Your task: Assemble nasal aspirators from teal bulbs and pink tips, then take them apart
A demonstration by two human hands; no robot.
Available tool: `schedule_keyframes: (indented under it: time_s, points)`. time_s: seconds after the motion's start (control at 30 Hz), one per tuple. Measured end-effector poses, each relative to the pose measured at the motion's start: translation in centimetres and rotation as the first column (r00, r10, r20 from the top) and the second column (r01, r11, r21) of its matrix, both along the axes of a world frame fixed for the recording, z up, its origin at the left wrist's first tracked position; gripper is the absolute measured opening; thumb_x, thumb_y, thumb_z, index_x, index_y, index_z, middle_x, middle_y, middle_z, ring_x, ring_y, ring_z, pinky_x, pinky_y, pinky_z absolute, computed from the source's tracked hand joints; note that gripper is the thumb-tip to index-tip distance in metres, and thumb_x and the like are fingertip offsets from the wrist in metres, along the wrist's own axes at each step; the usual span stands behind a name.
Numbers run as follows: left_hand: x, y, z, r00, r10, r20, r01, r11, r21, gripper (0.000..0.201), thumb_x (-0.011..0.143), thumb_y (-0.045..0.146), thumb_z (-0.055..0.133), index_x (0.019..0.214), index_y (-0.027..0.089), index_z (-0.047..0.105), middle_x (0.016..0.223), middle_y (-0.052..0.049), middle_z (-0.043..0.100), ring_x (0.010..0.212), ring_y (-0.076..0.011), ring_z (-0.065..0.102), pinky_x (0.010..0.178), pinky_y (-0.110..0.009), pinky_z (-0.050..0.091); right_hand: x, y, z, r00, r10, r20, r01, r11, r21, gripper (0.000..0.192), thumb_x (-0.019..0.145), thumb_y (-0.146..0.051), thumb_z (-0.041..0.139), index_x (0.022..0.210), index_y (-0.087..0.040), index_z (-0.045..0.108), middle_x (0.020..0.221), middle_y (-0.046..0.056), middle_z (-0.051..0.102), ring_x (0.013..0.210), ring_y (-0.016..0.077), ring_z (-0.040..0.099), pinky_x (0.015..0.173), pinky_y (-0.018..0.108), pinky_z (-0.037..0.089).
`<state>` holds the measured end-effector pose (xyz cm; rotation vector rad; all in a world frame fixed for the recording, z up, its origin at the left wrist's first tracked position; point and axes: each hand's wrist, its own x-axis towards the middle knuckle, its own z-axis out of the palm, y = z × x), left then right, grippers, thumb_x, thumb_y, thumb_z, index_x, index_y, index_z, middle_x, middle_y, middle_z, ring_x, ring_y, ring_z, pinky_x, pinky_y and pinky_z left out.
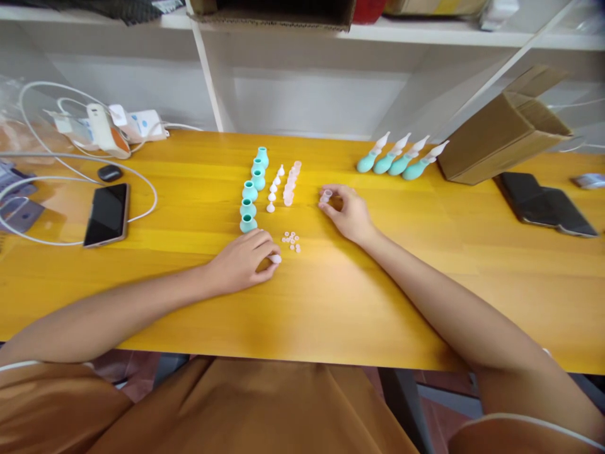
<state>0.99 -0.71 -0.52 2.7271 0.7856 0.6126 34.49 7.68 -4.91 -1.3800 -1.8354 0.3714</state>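
Head view has us picking up parts, one in each hand. Our left hand (241, 260) rests on the yellow table (331, 302) with thumb and forefinger closed on a small pale piece (275, 258) at the near end of the layout. Our right hand (347, 213) lies a little farther and to the right, fingertips pinching a small translucent cap (326, 196) just above the tabletop.

Between the hands sits a loose cluster of tiny pale rings (292, 241). Just beyond it run three rows pointing away from us: teal bulbs (252, 189) on the left, small white tips (274, 188) in the middle, pinkish caps (290, 183) on the right. Farther right stand four finished teal-and-white units (401, 157) beside a cardboard box (505, 129). A phone (107, 214) and cables lie far left.

We judge this the gathering step; bringing the two small pieces together next calls for steady, aligned fingertips, since both are tiny and soft-looking.
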Motion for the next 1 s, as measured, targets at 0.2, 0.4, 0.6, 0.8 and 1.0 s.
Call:
schedule_keyframes:
  time_s: [0.2, 0.4, 0.6, 0.8, 1.0]
  points:
    - [0.0, -0.1, 0.2, 0.999, 0.001, 0.042, -0.002, 1.000, 0.008, 0.011, 0.105, 0.024, 0.061, 0.113, 0.019, 0.064, 0.106, -0.009, 0.071, 0.101, -0.0252, 0.066, 0.093, -0.040, 0.055, -1.2, -1.3, 1.3, 0.983, 0.062, -0.176, -0.059, 0.998, 0.019, 0.030, 0.098, -0.044, 0.077, 0.117, -0.021, 0.079, 0.112, 0.011, 0.076, 0.099, 0.0255, 0.071, 0.097, 0.048, 0.061]
    - [-0.4, -0.7, 0.3, 0.973, -0.037, 0.229, 0.012, 0.994, 0.107, 0.036, 0.103, 0.022, 0.068, 0.136, 0.021, 0.057, 0.120, -0.012, 0.072, 0.107, -0.0247, 0.072, 0.094, -0.040, 0.062, -5.4, -6.8, 3.9, 0.768, 0.344, -0.541, -0.471, 0.875, -0.113, 0.025, 0.097, -0.043, 0.083, 0.112, -0.023, 0.081, 0.114, 0.008, 0.071, 0.082, 0.0157, 0.069, 0.070, 0.033, 0.061]
    - [-0.8, -0.6, 0.3, 0.952, -0.225, 0.206, 0.188, 0.965, 0.185, 0.056, 0.104, 0.039, 0.075, 0.151, 0.022, 0.051, 0.115, -0.011, 0.076, 0.101, -0.0229, 0.074, 0.090, -0.036, 0.062, -9.1, -12.4, 4.3, 0.435, 0.374, -0.819, -0.794, 0.588, -0.154, 0.026, 0.099, -0.030, 0.085, 0.116, -0.022, 0.067, 0.103, 0.004, 0.077, 0.092, 0.0134, 0.077, 0.086, 0.029, 0.064]
    - [-0.5, -0.3, 0.1, 0.899, -0.336, 0.282, 0.307, 0.941, 0.144, 0.031, 0.105, 0.037, 0.076, 0.127, 0.019, 0.061, 0.095, -0.005, 0.076, 0.084, -0.0159, 0.071, 0.078, -0.026, 0.057, -8.3, -11.4, 3.9, 0.485, 0.402, -0.777, -0.780, 0.601, -0.176, 0.036, 0.096, -0.034, 0.087, 0.124, -0.023, 0.066, 0.102, 0.003, 0.075, 0.084, 0.0125, 0.072, 0.076, 0.026, 0.061]
    - [-0.5, -0.2, -0.1, 0.907, -0.242, 0.345, 0.239, 0.970, 0.050, 0.034, 0.099, 0.040, 0.084, 0.110, 0.021, 0.058, 0.088, 0.000, 0.074, 0.076, -0.0135, 0.069, 0.075, -0.026, 0.055, -3.9, -6.1, 3.3, 0.885, 0.441, -0.152, -0.438, 0.897, 0.053, 0.006, 0.103, -0.023, 0.069, 0.104, -0.021, 0.074, 0.094, 0.004, 0.066, 0.071, 0.0133, 0.058, 0.067, 0.028, 0.051]
